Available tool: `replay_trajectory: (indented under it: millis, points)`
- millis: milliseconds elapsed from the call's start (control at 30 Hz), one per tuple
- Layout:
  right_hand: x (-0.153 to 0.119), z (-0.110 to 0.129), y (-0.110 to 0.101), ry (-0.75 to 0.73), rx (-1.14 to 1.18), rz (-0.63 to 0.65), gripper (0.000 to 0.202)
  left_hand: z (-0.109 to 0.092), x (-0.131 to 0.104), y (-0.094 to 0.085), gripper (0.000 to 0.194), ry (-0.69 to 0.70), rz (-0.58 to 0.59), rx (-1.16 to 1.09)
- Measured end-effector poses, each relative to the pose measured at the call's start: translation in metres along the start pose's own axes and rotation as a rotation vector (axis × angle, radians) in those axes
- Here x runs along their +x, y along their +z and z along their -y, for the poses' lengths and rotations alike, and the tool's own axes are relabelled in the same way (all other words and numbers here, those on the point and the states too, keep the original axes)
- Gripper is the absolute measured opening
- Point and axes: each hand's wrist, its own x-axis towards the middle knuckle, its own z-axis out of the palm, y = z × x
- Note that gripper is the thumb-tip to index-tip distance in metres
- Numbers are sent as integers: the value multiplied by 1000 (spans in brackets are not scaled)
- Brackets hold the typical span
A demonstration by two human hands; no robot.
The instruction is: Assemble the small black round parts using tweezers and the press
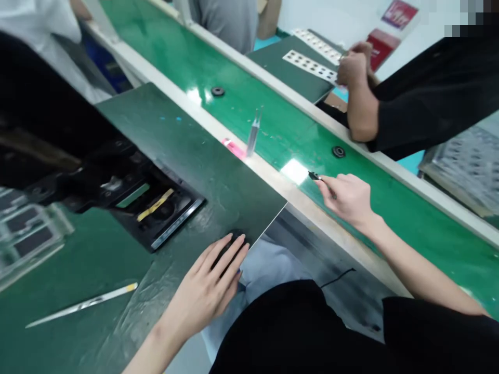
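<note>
My left hand (210, 278) is at the edge of the dark green table mat, its long fingers draped over a black round part (235, 234). The fingers cover most of that part, and my thumb is tucked low beside it. Over the green conveyor belt, my right hand (346, 200) pinches a small black piece (313, 176) between thumb and fingertips; its exact kind is too small to tell. Two black ring-shaped parts lie on the belt, one black ring (339, 151) just beyond my right hand and another ring (218, 91) farther up.
A black fixture (171, 208) with a yellow strip stands on the mat at left. Tweezers (81, 305) lie near it. Clear-handled tweezers (253, 136) stand upright beside a pink item (234, 148) along the belt's rail. Across the belt, a co-worker's hands (354, 67) are by white perforated strips (310, 65).
</note>
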Motion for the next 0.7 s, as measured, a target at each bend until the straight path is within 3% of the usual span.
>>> replay_trajectory:
  millis: [133,267,467,567,700]
  points:
    - [-7,-45,8,30,-170,200,46,3,12,4,61,26,55,52]
    - [43,-78,45,145,-183,350,59,6,15,3,58,-3,26,28]
    - [133,-127,97,390,-188,480,54,7,5,1,46,-105,-18,0]
    - [151,-141,109,476,-184,502,54,8,3,1,45,-133,-29,1]
    - [150,-149,113,521,-187,532,51,8,5,-1,44,-143,-38,2]
